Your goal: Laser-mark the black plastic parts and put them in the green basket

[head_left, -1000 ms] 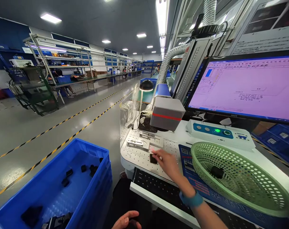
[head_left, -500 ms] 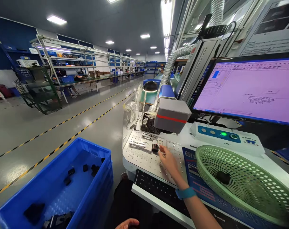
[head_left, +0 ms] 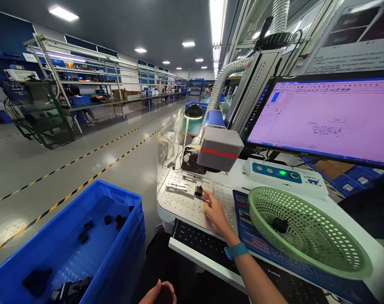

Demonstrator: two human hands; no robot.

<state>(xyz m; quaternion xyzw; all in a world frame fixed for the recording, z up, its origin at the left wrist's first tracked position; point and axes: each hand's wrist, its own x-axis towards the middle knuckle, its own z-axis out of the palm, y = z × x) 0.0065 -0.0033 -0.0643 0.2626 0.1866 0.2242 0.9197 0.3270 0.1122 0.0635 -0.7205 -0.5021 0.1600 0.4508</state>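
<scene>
Reaching across the perforated white plate (head_left: 185, 209), the right hand (head_left: 214, 211) is pinching a small black part (head_left: 198, 191) between its fingertips, right at the metal fixture (head_left: 182, 188) under the grey laser head (head_left: 219, 148). The part is sitting on or just above the fixture's right end; contact is hard to confirm at this size. A blue band is showing on the right wrist.

The left hand (head_left: 156, 293) is hanging low at the bottom edge, fingers curling around something dark, possibly another part, though the view is too cropped to say.

A black keyboard (head_left: 198, 242) is lying on the pull-out shelf below the plate. A green mesh basket (head_left: 309, 230) is sitting to the right, holding one black piece. A blue bin (head_left: 115, 236) with several black pieces is standing to the left. The monitor (head_left: 328, 118) is displaying a pink-white window, and a green lamp is glowing on the control panel (head_left: 282, 173).
</scene>
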